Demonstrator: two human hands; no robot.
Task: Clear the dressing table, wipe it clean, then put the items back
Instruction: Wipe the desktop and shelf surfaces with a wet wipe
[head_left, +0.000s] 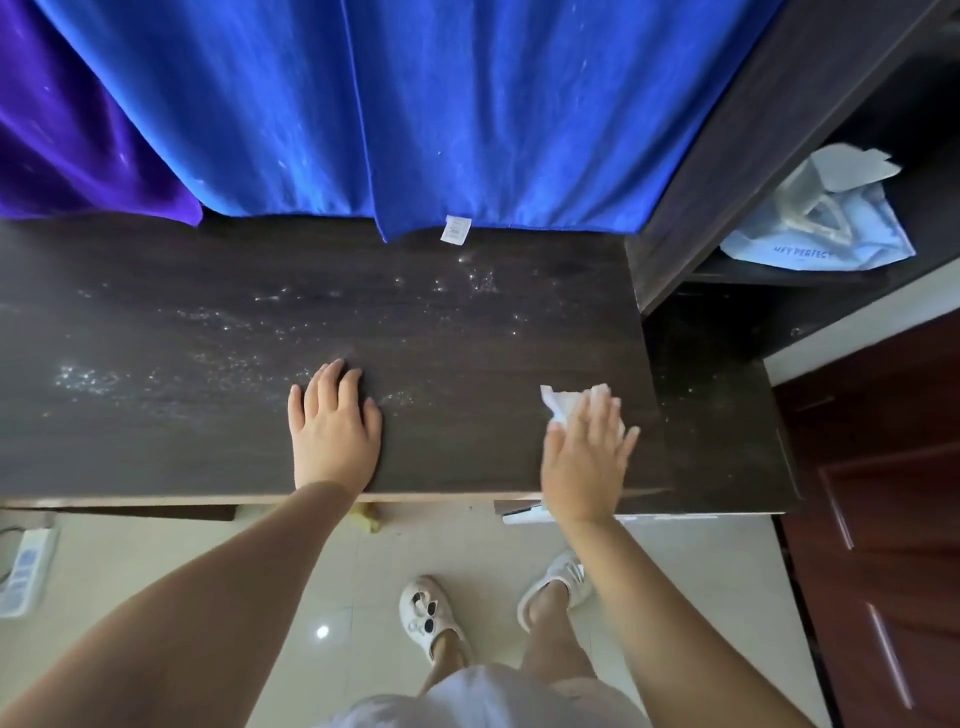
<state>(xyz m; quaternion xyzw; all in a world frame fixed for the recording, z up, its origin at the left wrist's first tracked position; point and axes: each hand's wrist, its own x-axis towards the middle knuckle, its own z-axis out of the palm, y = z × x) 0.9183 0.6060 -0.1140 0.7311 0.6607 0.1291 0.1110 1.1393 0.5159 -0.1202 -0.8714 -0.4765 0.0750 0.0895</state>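
Observation:
The dark wooden dressing table (182, 447) stretches across the view, bare of items, with pale dusty or wet specks across its left and middle. My left hand (335, 423) lies flat on the top near the front edge, fingers together, holding nothing. My right hand (587, 447) presses a crumpled white wipe (563, 402) flat against the table's right part; the wipe sticks out beyond my fingertips.
Blue cloth (415, 114) and purple cloth (67, 130) hang over the table's back edge. A dark shelf unit (737, 156) at right holds a light blue bag (826, 234). A lower dark side surface (722, 415) adjoins the table. A power strip (23, 566) lies on the tiled floor.

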